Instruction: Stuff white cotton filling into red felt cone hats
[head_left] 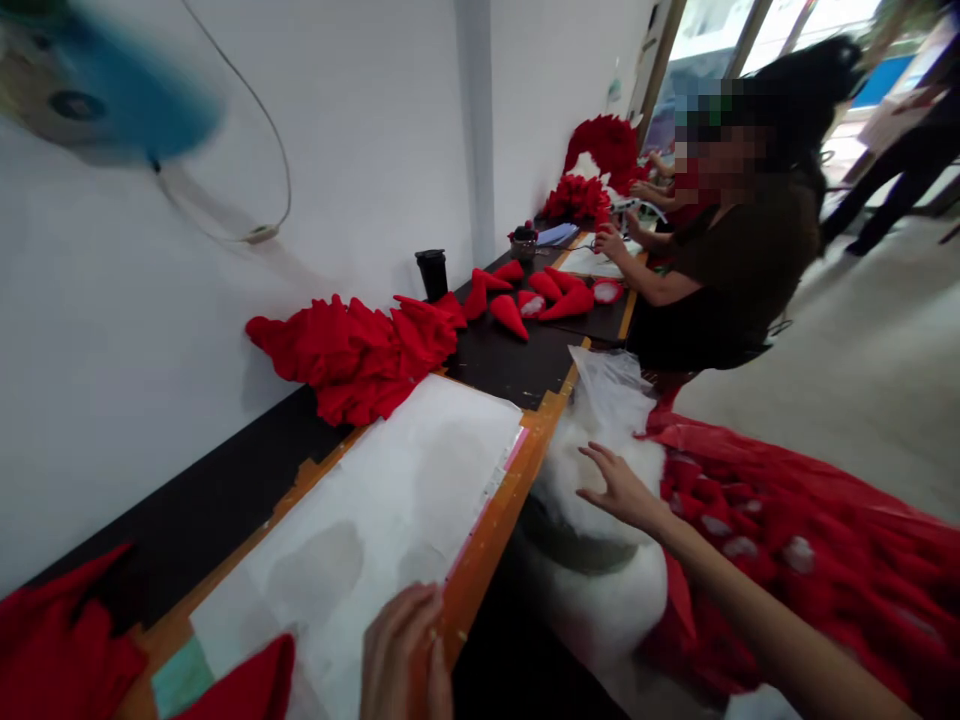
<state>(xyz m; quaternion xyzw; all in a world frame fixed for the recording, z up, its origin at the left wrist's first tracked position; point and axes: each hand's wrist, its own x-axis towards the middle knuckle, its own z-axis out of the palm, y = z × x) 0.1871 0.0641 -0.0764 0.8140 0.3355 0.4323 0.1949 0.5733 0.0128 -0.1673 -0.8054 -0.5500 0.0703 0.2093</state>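
My left hand (401,650) rests at the orange-taped front edge of the table (495,510), fingers bent over the white sheet (390,480) and thumb apart, with nothing visible in it. Left of it lies a red fabric piece (251,680), partly cut off by the frame. My right hand (619,490) reaches out to the right, empty, its fingers spread above white fluffy stuffing (570,480). That stuffing fills a clear plastic bag (611,380) beside the table. Whether my fingertips touch the stuffing I cannot tell.
A heap of red fabric pieces (360,350) lies against the wall; more red fabric (67,640) is at lower left. Stuffed red cones (555,295) and a black cup (431,273) stand farther along. A large red bag (810,540) sits right. A co-worker (735,230) sits beyond.
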